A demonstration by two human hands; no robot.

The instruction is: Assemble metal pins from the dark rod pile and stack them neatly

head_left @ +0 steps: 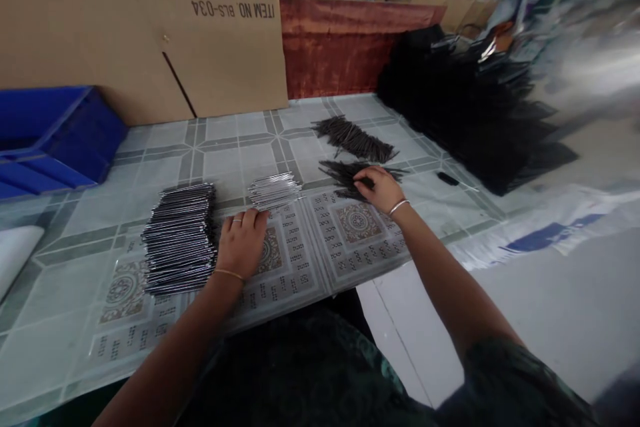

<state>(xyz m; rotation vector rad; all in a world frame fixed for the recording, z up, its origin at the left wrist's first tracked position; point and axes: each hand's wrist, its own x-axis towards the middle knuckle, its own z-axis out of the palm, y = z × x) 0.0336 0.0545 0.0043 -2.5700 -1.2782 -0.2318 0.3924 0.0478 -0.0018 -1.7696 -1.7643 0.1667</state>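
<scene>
My left hand (243, 243) is closed above the patterned mat, with its fingers curled down. Whatever lies within those fingers is hidden from this angle. On its left is a big stack of shiny metal rods (180, 240), laid side by side. Just beyond its fingertips lies a smaller row of silver rods (274, 191). My right hand (379, 188) reaches into a loose pile of thin dark sticks (343, 175), thumb and fingers pinched together on some of them. Behind that pile rests a second heap of dark sticks (355, 138).
A blue plastic bin (65, 140) stands at the left before a large cardboard box (225, 60). Black bags or cloth (460, 100) are heaped at the right. A small black object (447, 179) lies near them. A red-brown board (335, 47) borders the table's back.
</scene>
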